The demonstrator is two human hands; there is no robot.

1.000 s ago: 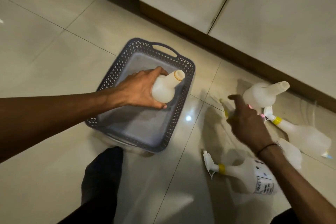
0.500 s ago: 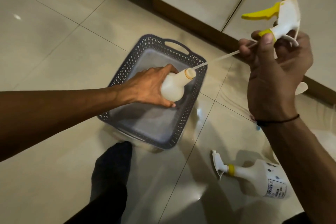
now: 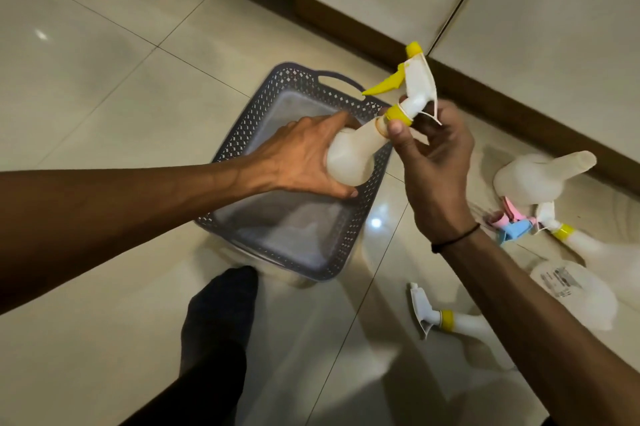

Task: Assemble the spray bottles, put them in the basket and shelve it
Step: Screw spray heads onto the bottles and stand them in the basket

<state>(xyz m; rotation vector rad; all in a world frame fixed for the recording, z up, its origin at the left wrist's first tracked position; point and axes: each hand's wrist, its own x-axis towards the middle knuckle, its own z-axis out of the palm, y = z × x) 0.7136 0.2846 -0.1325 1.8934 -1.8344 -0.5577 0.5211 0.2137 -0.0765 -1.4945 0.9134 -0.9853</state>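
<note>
Above the grey basket [image 3: 239, 135], a hand-held bottle [image 3: 349, 159] with yellow sprayer [image 3: 412, 93].

Four spray bottles [image 3: 349, 157], one basket [image 3: 242, 135], two loose spray heads [image 3: 512, 225].

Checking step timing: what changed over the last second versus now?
The right hand left the floor pile, took hold of the yellow trigger sprayer and brought it onto the neck of the bottle, its tube now inside. The left hand still grips that bottle over the basket. The other bottles on the floor lie as before.
</note>
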